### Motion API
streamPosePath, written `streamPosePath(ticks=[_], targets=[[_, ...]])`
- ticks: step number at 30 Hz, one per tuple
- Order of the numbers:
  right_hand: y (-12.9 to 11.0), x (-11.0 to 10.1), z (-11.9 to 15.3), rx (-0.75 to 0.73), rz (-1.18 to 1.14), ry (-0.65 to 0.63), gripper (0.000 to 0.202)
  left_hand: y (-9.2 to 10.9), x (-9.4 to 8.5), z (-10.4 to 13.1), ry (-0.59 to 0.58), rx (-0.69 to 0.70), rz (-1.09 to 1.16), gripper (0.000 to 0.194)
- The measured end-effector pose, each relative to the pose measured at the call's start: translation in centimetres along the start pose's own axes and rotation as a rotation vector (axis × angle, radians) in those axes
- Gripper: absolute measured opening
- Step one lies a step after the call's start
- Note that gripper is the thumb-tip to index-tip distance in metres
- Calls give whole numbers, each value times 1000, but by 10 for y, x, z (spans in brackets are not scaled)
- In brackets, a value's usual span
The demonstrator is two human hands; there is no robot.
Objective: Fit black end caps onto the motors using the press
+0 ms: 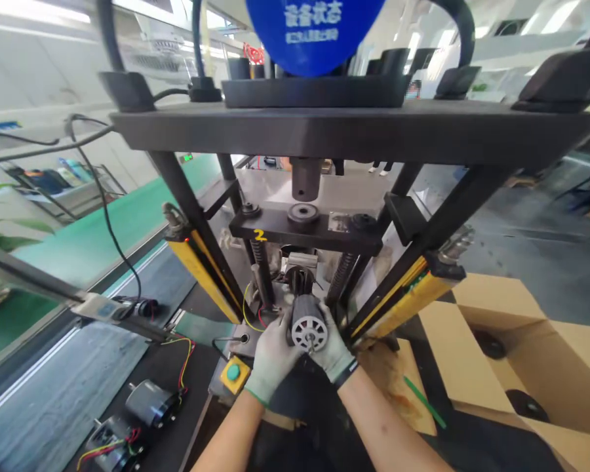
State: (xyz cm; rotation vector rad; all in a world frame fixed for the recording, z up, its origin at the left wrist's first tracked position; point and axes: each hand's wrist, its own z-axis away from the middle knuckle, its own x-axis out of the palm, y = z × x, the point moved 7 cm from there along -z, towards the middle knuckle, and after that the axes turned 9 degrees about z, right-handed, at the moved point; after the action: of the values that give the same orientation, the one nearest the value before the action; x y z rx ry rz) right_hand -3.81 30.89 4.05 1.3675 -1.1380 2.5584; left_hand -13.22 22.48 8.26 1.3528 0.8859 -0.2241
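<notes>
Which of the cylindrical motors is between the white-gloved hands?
The grey metal motor with the spoked pale end, held by left hand and right hand; other motors lie off left.

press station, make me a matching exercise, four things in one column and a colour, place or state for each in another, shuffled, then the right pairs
Things
1. slotted motor
2. button
3. carton
4. sign

Colour, place or state
A. blue, at the top of the view
B. open, at the right of the view
C. between the left hand and the right hand
D. green, on a yellow block

Right pairs
1-C
2-D
3-B
4-A
</notes>
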Motion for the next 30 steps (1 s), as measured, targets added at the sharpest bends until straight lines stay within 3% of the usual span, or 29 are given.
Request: streamPosePath(ticks=[4, 7, 13, 17, 21, 25, 30], targets=[[26, -3, -18, 175, -188, -11, 41, -16, 6, 0, -11, -65, -74, 85], [36, -1, -24, 177, -248, 15, 40, -25, 1, 1, 3, -90, -40, 79], [4, 29, -32, 76, -372, 96, 26, -4, -25, -41, -52, -95, -16, 56], [-17, 53, -41, 45, -427, 83, 22, 5, -40, -65, 7, -174, -97, 52], [-18, 53, -59, 19, -369, 145, 33, 2, -29, -71, -39, -154, -169, 41], [-9, 41, -69, 114, -293, 234, 46, -4, -14, -78, -122, -138, -284, 40], [6, 41, -47, 100, -279, 218, 54, -8, -13, -87, -183, -69, -365, 43]])
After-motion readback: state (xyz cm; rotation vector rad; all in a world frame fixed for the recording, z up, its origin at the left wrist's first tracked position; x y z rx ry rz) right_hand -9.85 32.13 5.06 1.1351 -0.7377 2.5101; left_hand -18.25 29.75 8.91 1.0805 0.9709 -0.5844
